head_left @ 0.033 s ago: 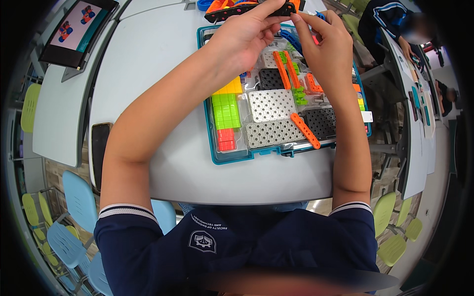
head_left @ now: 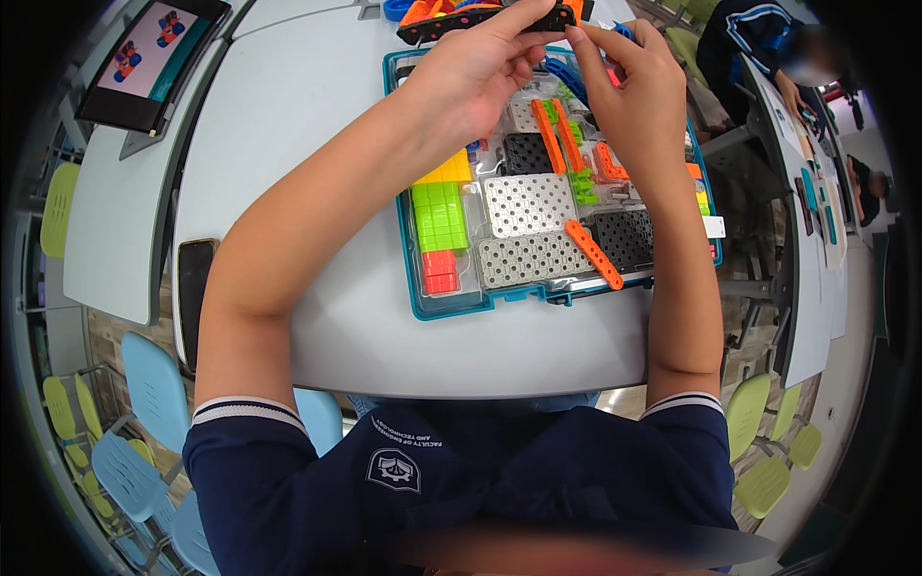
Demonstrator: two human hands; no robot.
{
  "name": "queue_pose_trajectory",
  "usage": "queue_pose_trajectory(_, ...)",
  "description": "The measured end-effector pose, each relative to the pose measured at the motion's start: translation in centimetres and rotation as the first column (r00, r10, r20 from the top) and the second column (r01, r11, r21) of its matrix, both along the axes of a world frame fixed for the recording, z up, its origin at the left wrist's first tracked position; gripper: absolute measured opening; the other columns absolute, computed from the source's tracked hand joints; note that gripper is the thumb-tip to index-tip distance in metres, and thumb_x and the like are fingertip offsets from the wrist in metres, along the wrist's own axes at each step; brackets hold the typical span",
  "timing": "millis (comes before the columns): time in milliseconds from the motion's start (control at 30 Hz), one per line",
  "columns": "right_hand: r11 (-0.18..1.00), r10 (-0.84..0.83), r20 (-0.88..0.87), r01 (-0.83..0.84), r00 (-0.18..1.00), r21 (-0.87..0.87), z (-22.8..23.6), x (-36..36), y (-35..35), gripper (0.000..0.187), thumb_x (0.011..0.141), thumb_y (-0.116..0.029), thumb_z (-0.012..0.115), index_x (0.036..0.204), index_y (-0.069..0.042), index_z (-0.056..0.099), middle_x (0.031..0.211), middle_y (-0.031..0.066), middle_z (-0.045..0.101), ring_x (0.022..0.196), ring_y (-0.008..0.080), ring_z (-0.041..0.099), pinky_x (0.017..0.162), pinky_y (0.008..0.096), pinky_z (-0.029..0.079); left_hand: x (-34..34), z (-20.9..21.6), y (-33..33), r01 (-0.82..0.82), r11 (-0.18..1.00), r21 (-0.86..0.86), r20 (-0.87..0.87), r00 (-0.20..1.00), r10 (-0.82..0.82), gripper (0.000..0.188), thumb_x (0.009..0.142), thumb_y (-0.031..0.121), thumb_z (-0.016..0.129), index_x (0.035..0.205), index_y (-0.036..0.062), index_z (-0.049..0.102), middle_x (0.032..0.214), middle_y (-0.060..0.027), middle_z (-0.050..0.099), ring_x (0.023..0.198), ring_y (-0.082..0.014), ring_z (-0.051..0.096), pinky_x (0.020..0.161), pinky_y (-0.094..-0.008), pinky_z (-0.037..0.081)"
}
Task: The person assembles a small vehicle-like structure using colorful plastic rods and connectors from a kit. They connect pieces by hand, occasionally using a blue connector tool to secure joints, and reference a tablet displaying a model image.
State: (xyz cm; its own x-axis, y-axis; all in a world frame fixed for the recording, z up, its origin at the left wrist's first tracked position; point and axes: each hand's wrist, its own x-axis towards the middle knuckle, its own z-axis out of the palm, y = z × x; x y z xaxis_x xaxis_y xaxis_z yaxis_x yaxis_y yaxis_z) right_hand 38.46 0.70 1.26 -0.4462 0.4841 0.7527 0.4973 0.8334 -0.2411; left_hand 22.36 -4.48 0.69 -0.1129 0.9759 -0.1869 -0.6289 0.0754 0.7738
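Note:
At the far edge of the view my left hand (head_left: 480, 72) grips a long black perforated plate (head_left: 444, 29), thumb on one side and fingers curled below. The plate is part of an assembly with orange and blue pieces, partly cut off by the frame's top. My right hand (head_left: 634, 86) pinches thumb and forefinger at the plate's right end; anything small between those fingertips is hidden. Under both hands lies a teal-rimmed parts case (head_left: 451, 312). Inside it are white perforated plates (head_left: 530, 206), green blocks (head_left: 439, 216), red blocks (head_left: 440, 272) and orange beams (head_left: 547, 137).
A loose orange beam (head_left: 594, 254) lies across the case's plates. On the white table (head_left: 384, 336), a phone (head_left: 196, 298) rests by my left elbow. A screen (head_left: 149, 62) stands at the far left. Another person (head_left: 759, 48) sits at a table on the right.

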Motion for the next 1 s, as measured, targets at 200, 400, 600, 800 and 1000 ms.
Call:
queue_pose_trajectory(200,0.999,-0.003,0.037,0.002,0.999,0.046,0.09,0.24,0.16,0.020,0.094,-0.021,0.073,0.103,-0.004,0.079,0.076,0.0090,0.054,0.064,0.0223,0.057,0.060,0.0367,0.044,0.31,0.50,-0.45,-0.007,1.000,-0.012,-0.054,0.999,0.006,0.027,0.098,0.035,0.073,0.111,0.0110,0.072,0.098,0.0025,0.072,0.084,-0.0087,0.050,0.079,-0.0255,0.039)
queue_pose_trajectory(400,0.997,0.009,0.042,-0.012,0.999,0.073,0.04,-0.42,0.66,0.018,0.095,-0.019,0.072,0.102,-0.003,0.077,0.081,0.0102,0.058,0.069,0.0254,0.060,0.063,0.0380,0.047,-0.05,0.50,0.04,-0.039,0.998,0.041,-0.094,0.995,0.043,0.026,0.098,0.033,0.073,0.109,0.0093,0.073,0.101,0.0008,0.075,0.086,-0.0077,0.055,0.079,-0.0256,0.040)
queue_pose_trajectory(600,0.996,0.025,0.051,-0.029,0.998,0.090,-0.04,-0.40,0.56,0.018,0.095,-0.018,0.072,0.102,-0.002,0.076,0.084,0.0108,0.059,0.071,0.0264,0.061,0.064,0.0383,0.047,-0.11,0.12,0.07,-0.044,0.995,0.087,-0.105,0.993,0.053,0.025,0.097,0.030,0.074,0.108,0.0076,0.073,0.099,-0.0002,0.075,0.081,-0.0074,0.055,0.075,-0.0248,0.042)
queue_pose_trajectory(800,0.997,0.014,0.048,-0.018,0.999,0.074,-0.07,-0.52,0.42,0.017,0.094,-0.018,0.072,0.099,-0.002,0.076,0.082,0.0106,0.059,0.069,0.0261,0.061,0.063,0.0380,0.047,0.05,0.03,0.11,-0.057,0.995,0.081,-0.078,0.995,0.064,0.024,0.097,0.030,0.073,0.106,0.0074,0.073,0.096,-0.0009,0.075,0.082,-0.0080,0.058,0.076,-0.0258,0.045)
queue_pose_trajectory(1000,0.999,0.034,0.010,-0.035,0.999,0.038,-0.06,-0.58,0.23,0.018,0.094,-0.018,0.072,0.098,-0.002,0.077,0.082,0.0103,0.059,0.068,0.0253,0.061,0.063,0.0368,0.047,0.09,-0.01,0.14,-0.075,0.992,0.105,-0.079,0.993,0.084,0.023,0.097,0.028,0.073,0.105,0.0070,0.073,0.095,-0.0013,0.075,0.083,-0.0085,0.061,0.076,-0.0256,0.045)
